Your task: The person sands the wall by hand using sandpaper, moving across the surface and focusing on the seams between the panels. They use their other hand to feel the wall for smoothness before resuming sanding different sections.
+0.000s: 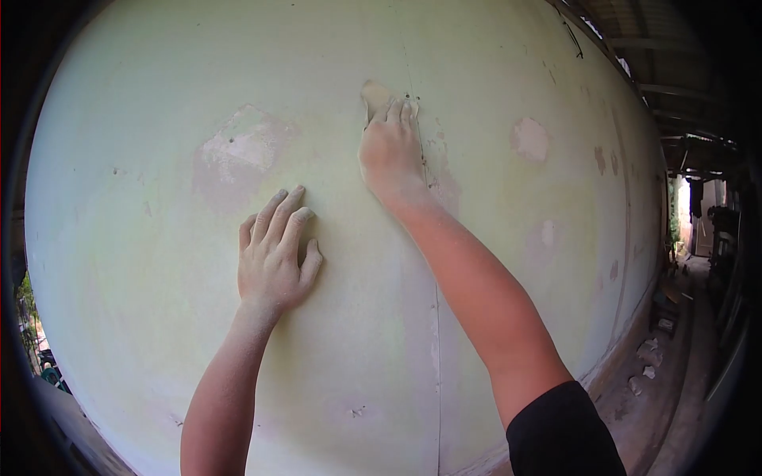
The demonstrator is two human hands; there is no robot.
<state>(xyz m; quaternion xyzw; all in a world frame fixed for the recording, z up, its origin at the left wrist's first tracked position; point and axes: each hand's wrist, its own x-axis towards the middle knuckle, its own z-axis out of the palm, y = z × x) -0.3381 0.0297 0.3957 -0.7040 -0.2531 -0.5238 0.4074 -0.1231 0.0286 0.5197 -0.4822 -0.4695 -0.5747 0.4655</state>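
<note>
A pale green wall (341, 262) with lighter, worn patches fills most of the head view. My right hand (393, 147) presses a beige sheet (375, 94), perhaps sandpaper, flat against the wall beside a thin vertical seam. Part of the sheet sticks out above and left of the fingers. Lower and to the left, my left hand (278, 250) rests on the wall with its fingers apart and nothing in it. Dust coats both hands. Above my left hand is a whitish patch (242, 151) on the wall.
Along the wall's foot at the right runs a narrow passage (690, 333) with pale scraps (649, 370) on the ground. Overhead at the upper right is a beamed roof (659, 47). Green plants (28, 309) show at the far left edge.
</note>
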